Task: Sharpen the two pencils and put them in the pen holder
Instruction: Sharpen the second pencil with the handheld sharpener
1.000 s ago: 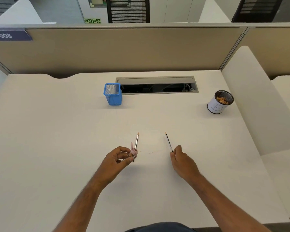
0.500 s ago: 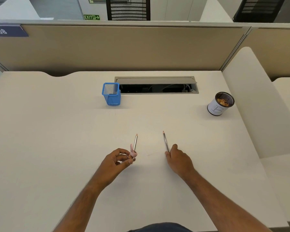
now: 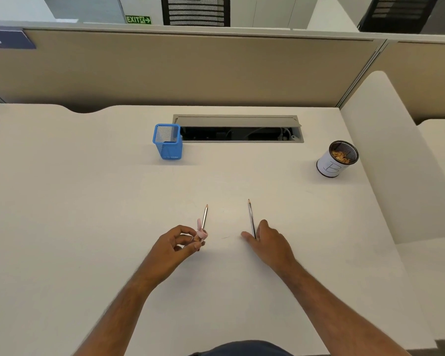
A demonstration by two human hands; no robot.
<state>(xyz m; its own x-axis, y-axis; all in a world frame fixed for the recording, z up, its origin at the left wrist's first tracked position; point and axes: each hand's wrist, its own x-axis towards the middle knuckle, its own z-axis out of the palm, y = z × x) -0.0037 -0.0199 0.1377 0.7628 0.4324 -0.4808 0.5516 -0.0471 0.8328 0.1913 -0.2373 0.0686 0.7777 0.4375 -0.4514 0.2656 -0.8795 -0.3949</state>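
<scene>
Two pencils lie on the white desk [image 3: 88, 201], tips pointing away from me. My left hand [image 3: 175, 244] pinches a small pink sharpener [image 3: 200, 231] right beside the near end of the left pencil [image 3: 205, 215]; that pencil's lower end is hidden by my fingers. Thumb and forefinger of my right hand [image 3: 270, 242] close on the near end of the right pencil [image 3: 250, 217], which rests on the desk. The blue mesh pen holder [image 3: 168, 142] stands upright and empty at the back centre-left.
A white cup [image 3: 330, 167] holding pencil shavings stands at the back right. An open cable slot [image 3: 238, 129] sits just right of the pen holder. Beige partitions close off the back and right side.
My right hand has slid slightly left with the right pencil, whose tip has swung to point straighter away. My left hand keeps the sharpener in the same spot.
</scene>
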